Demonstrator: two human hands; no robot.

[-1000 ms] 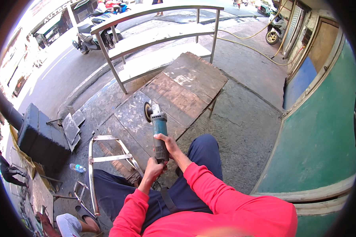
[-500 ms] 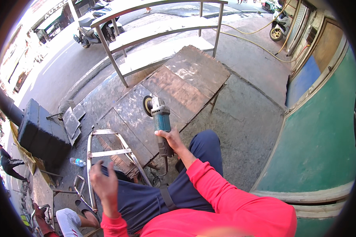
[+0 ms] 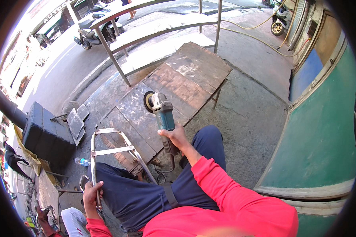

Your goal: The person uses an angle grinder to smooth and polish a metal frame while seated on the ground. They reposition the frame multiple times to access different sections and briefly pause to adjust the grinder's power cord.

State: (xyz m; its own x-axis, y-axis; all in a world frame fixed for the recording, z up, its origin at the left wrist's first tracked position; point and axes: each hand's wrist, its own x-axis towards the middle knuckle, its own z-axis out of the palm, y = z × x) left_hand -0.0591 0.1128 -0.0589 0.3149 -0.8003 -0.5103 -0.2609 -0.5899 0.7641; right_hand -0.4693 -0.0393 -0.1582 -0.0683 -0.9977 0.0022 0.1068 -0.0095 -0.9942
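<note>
My right hand (image 3: 177, 136) is wrapped round the rear body of a teal and grey angle grinder (image 3: 165, 118). A round pad disc (image 3: 148, 102) sits at the grinder's far end, raised over the wooden board. Across my left thigh leans a bent metal tube frame (image 3: 114, 151) with a flat crossbar. My left hand (image 3: 91, 193) is closed round the lower end of its left tube; some fingers are hidden. The grinder and the frame are apart.
A low worn wooden table (image 3: 146, 114) stands ahead, with a metal rack (image 3: 162, 27) beyond it. To the left are a dark block (image 3: 47, 132), a plastic bottle (image 3: 82, 162) and another person's leg (image 3: 74, 222). A green panel (image 3: 320, 130) rises at right.
My left hand has come down from beside the frame and closed on its lower left tube. The grinder has shifted slightly in view, still in my right hand.
</note>
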